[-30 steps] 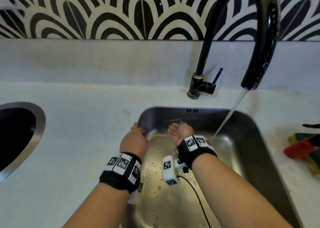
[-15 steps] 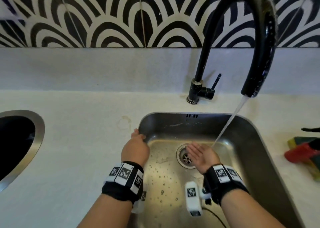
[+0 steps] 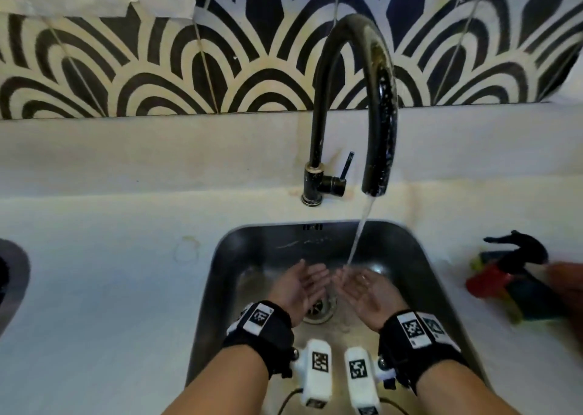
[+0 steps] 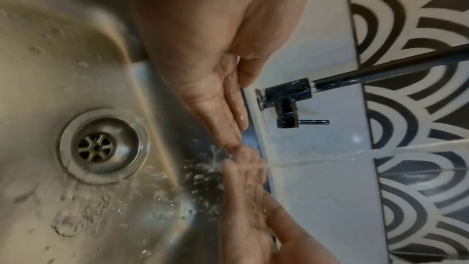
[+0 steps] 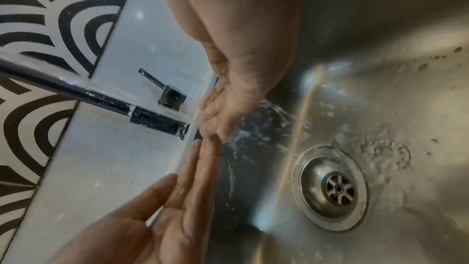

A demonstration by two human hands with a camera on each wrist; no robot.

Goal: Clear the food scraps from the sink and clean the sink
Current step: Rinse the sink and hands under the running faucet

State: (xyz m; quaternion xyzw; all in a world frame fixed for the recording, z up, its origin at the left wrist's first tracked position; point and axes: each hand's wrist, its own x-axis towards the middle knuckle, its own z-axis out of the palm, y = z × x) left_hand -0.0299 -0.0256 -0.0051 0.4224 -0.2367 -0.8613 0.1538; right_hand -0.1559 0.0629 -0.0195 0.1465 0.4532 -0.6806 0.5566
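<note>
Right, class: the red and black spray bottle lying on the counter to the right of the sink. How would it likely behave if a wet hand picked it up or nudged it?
The spray bottle lies on its side, so a nudge would probably slide or roll it. Both the left hand and right hand are wet under the running water, so the plastic may slip. It looks rigid; its fill level cannot be seen.

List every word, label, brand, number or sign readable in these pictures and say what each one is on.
None: no readable word, brand or number appears in any view.
Black-and-white square code markers on the wristbands and wrist cameras: patterns only, no letters or digits.
Red and black spray bottle on the counter right of the sink: blurred, any label unreadable.
Black tap and drain: no marking visible.
</note>
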